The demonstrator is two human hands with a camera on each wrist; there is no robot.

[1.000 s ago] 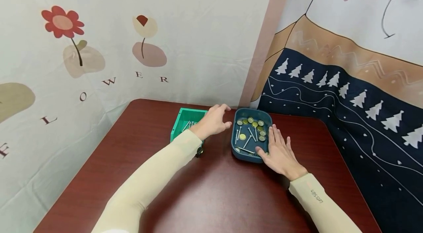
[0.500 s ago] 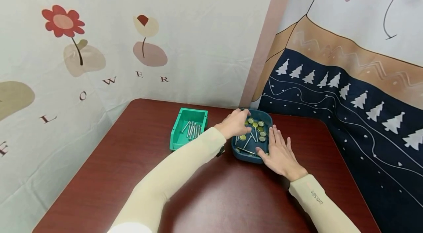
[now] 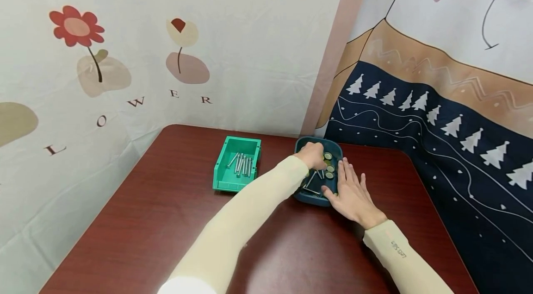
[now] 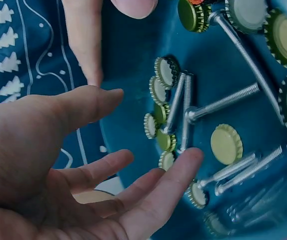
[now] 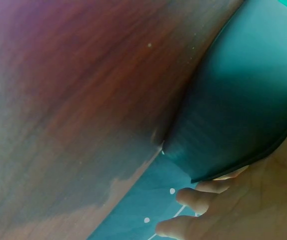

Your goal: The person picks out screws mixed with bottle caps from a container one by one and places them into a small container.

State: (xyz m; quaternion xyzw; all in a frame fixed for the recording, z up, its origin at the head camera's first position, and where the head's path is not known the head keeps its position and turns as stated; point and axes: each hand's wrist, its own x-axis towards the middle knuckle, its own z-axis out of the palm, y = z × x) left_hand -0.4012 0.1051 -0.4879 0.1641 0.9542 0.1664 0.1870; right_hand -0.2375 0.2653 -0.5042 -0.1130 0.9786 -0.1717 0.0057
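Note:
My left hand (image 3: pixel 312 155) reaches down into the dark blue tray (image 3: pixel 314 199), its fingertips hidden in the head view. Seen from the left wrist, that hand (image 4: pixel 28 150) has thumb and fingers spread apart, nothing between them. Below the fingers lie loose bolts (image 4: pixel 223 102) and several bottle caps (image 4: pixel 226 144), some gold side up, some showing their pale inside. My right hand (image 3: pixel 354 194) rests with straight fingers along the tray's right rim, thumb over its near corner. The right wrist view shows this hand (image 5: pixel 253 205) against the tray's outer wall (image 5: pixel 243 100).
Left of the blue tray stands a green bin (image 3: pixel 225 185) with several bolts (image 3: pixel 243 164) in it. Both sit on a dark red wooden table (image 3: pixel 145 220). Behind the table hangs a printed cloth (image 3: pixel 258 53), with a navy part at the right.
My left hand has moved right, from beside the green bin, across and down into the blue tray. The bolts in the green bin have come into full view. My right hand has stayed put.

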